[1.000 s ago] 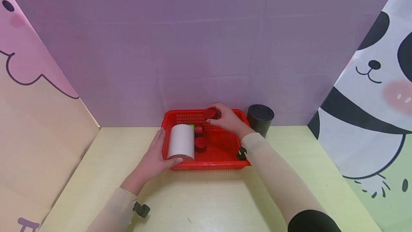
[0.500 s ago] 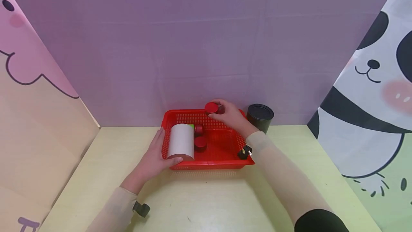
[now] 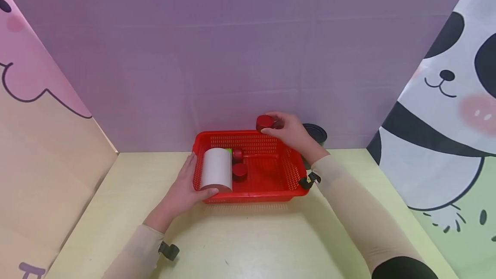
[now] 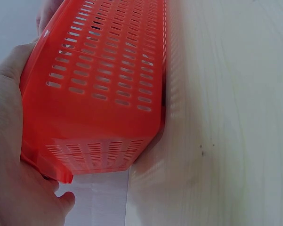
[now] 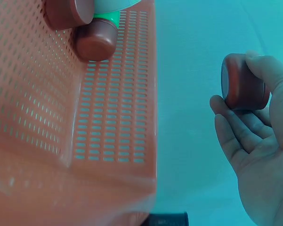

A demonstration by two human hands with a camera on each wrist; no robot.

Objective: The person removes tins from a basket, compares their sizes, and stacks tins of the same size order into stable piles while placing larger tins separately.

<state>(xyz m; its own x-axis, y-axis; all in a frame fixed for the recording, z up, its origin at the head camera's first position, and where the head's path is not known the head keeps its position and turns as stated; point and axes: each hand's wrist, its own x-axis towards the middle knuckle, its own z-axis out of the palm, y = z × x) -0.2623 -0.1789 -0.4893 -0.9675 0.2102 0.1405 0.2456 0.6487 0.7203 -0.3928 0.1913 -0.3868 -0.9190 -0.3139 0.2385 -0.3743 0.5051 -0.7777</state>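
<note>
My left hand (image 3: 185, 192) grips the left front corner of a red plastic basket (image 3: 255, 194), with the thumb over its front rim. The left wrist view shows that hand along the rim of the slotted basket wall (image 4: 103, 80). Over the back rim at the right, my right hand (image 3: 291, 131) pinches a small red round tub (image 3: 265, 122) between thumb and fingers. In the right wrist view this tub (image 5: 245, 82) is beside and outside the basket wall. A white cylinder (image 3: 216, 168) lies inside at the left, next to two more red round tubs (image 3: 240, 172).
A black lidded can (image 3: 316, 133) stands behind the basket's right end, partly hidden by my right hand and wrist. A bit of bright green (image 3: 229, 150) shows beside the white cylinder. The pale wooden table (image 3: 248, 240) runs back to a purple wall (image 3: 248, 55).
My right hand has lifted the small red tub from inside the basket's back wall up to above the rim, then rightward toward the black can. The left hand keeps its grip.
</note>
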